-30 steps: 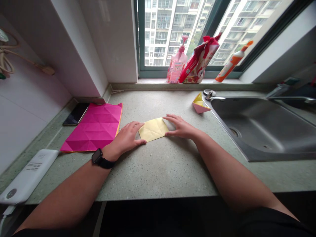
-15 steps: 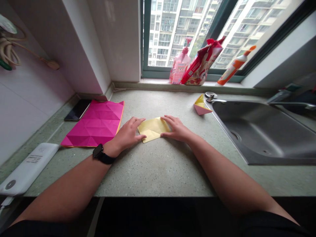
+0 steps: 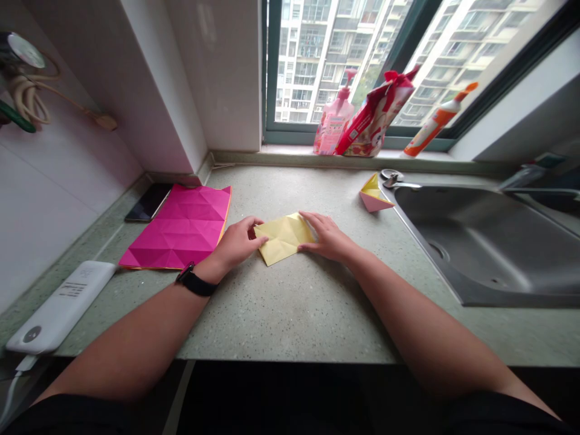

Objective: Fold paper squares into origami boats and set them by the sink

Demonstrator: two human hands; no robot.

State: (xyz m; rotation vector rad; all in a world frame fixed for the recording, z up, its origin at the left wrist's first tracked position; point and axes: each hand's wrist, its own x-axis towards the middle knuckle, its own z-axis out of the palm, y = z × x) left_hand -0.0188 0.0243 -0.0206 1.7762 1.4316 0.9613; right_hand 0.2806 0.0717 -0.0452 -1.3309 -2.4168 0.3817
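A folded sheet of yellow paper [image 3: 286,237] with crossing creases lies tilted over the counter between my two hands. My left hand [image 3: 240,243] pinches its left edge, the thumb on top and the fingers curled behind. My right hand [image 3: 327,235] grips the right end, with the thumb at the near edge and the fingers at the far edge. Near the sink stands a small folded paper boat [image 3: 375,194], yellow inside and pink outside. To the left of my left hand lie creased magenta sheets [image 3: 181,226] with an orange edge showing beneath.
A dark phone [image 3: 148,202] is partly under the magenta paper. A white power bank [image 3: 63,308] with a cable sits at the left front. The steel sink [image 3: 498,241] takes up the right. A pump bottle [image 3: 334,124], a red bag [image 3: 378,115] and an orange bottle [image 3: 437,124] line the windowsill.
My left hand has shifted its hold, its fingers now curled behind the yellow paper's left edge. The paper is turned slightly and shows more creases. The whole view has moved a little.
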